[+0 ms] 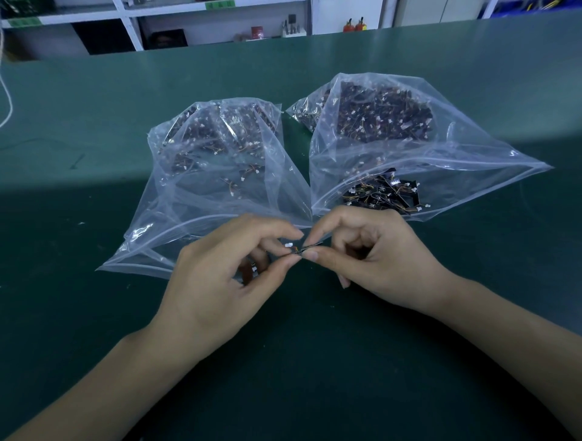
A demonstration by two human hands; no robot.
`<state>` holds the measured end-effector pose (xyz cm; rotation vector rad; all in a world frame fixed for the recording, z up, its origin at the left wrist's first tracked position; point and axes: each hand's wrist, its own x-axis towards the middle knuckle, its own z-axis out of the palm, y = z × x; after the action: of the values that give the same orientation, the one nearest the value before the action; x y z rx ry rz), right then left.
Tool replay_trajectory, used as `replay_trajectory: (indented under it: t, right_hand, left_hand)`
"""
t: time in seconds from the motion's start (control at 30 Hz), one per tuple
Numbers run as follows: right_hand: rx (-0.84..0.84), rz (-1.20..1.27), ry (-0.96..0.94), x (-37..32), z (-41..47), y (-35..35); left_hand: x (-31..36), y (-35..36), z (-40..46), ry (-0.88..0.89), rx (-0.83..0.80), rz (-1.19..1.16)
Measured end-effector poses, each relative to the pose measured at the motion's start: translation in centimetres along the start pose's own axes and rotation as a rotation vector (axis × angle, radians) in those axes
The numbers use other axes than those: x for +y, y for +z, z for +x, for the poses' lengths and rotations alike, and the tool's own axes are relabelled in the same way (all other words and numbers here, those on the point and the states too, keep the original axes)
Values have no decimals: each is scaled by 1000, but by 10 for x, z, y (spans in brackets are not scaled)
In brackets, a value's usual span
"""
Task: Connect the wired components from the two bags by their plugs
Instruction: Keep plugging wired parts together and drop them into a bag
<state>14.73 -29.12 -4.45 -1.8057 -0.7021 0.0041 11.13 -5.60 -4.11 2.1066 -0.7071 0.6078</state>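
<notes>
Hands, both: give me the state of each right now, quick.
Left hand: pinching a small wired component with a white plug.
Right hand: pinching a thin dark wired component.

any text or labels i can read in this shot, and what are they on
None can be read.
Green label strips on the white shelf edge: print too blurred to read.
Red item on the shelf: any marking too small to tell.
The two plastic bags and the small parts pinched in the left hand and right hand: no visible text.
</notes>
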Motion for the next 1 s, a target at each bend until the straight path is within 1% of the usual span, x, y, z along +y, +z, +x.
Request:
replay_trajectory:
  t: [0.07,0.17,0.27,0.33,0.4,0.5,0.57,0.67,0.77,0.83,0.93,1.0]
  right_hand:
    - [-3,2,-10,1,0,-1]
    - [-21,-20,-18,2,0,-2]
    - [-25,-75,-20,5,0,-3]
    - [6,-127,-29,6,2,-6]
    - [60,-189,-26,7,4,-10]
    - [157,-263,40,13,7,-19]
    - [205,-310,93,15,8,-25]
    - [247,-333,190,19,11,-34]
    - [260,-321,261,22,12,-41]
    - [288,-249,299,25,14,-45]
    - [387,-92,341,30,17,-51]
    - [463,-56,340,32,17,-52]
  left_hand:
    - [-1,-2,1,-4,5,-22]
    - [-3,-1,-1,33,-14,57]
    - [-4,-2,-1,-6,-59,101]
    - [-5,-3,0,-26,-69,133]
    - [-5,-5,1,-51,-45,172]
    - [-4,-7,2,-63,-36,268]
    - [-6,-8,3,-73,-64,322]
    - [-9,-10,4,-88,-108,343]
    - [-11,-10,5,-69,-106,356]
    - [-13,-9,5,-53,-96,359]
    - [-14,-8,5,-41,-81,371]
    - [-15,-8,5,-40,-77,381]
